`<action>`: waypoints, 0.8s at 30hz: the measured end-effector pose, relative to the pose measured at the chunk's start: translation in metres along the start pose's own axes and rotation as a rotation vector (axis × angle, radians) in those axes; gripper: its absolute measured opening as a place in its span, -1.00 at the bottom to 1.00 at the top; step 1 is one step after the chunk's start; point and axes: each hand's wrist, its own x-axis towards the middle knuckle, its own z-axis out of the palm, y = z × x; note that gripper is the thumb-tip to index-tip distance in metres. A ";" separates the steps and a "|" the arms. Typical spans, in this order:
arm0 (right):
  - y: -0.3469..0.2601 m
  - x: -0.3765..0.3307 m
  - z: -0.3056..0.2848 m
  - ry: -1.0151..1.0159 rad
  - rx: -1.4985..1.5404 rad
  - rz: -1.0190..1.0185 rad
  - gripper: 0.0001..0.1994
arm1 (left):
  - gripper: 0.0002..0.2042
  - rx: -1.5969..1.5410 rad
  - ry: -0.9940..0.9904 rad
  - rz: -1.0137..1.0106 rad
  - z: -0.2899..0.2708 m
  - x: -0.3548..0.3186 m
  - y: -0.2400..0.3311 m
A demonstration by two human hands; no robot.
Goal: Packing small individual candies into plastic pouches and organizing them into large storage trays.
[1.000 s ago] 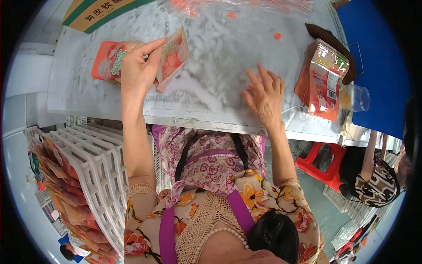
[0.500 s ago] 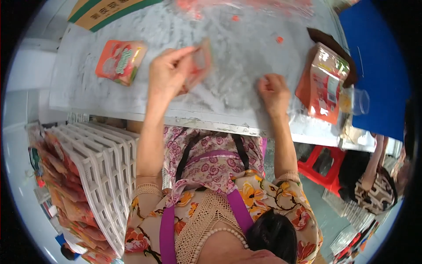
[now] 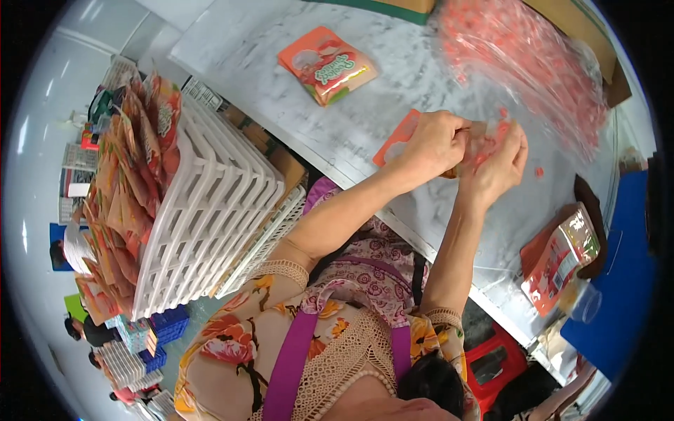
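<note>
My left hand (image 3: 437,145) and my right hand (image 3: 497,168) are close together over the table, both with fingers closed. Between them they pinch a small clear packet (image 3: 480,142) with red pieces showing through; part of it is hidden by the fingers. A red and tan pouch (image 3: 399,139) lies flat on the table beneath my left hand, which covers much of it. Farther left, another printed pouch (image 3: 327,64) of the same kind rests on the table.
A large clear bag of red pieces (image 3: 523,59) spreads across the far right, beside cardboard boxes (image 3: 570,27). Shiny red pouches (image 3: 562,259) and a clear plastic cup (image 3: 584,302) sit at the right edge. Stacked white crates (image 3: 210,210) full of pouches (image 3: 126,203) stand to the left.
The view has turned. My right hand, a loose fist on the table before, has come up beside my left hand. The blurred flat item in my left hand is gone from it; both hands now pinch the packet.
</note>
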 end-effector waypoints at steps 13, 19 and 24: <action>0.031 0.017 -0.033 -0.384 -0.590 -0.525 -0.72 | -0.81 -0.217 0.046 -0.130 0.008 0.010 -0.022; 0.001 0.018 -0.001 -0.393 -0.796 -0.286 -0.54 | -0.79 -0.277 0.020 -0.071 0.011 0.006 -0.007; -0.019 0.011 0.003 -0.353 -0.444 -0.394 -0.46 | -0.70 -0.231 0.113 -0.096 -0.011 0.014 0.003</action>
